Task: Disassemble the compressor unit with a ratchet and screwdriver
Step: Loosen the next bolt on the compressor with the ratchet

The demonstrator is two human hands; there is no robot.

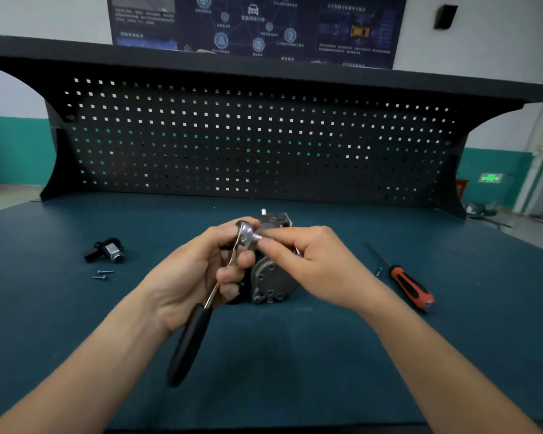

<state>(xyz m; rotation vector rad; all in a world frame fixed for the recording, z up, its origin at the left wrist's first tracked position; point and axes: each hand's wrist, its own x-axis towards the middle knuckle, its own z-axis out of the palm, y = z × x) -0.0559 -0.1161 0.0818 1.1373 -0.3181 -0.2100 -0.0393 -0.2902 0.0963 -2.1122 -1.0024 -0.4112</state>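
Blocked at frame centre by the compressor unit (270, 281), with the left hand (198, 270), the right hand (311, 264) and the ratchet (188, 339) crowded in front of it. Open mat (295, 377) across the lower middle. Cluttered at centre left by a small black-and-silver part (108, 250) and two screws (104, 274) just below it. Crossed at centre right by the screwdriver (411, 288). Closed off behind by the pegboard (264, 145).

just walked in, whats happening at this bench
A person holds a ratchet in front of the compressor unit on the bench: the left hand grips its shaft, the right hand pinches its head. A red-and-black screwdriver lies to the right, two loose screws and a small black-and-silver part to the left.
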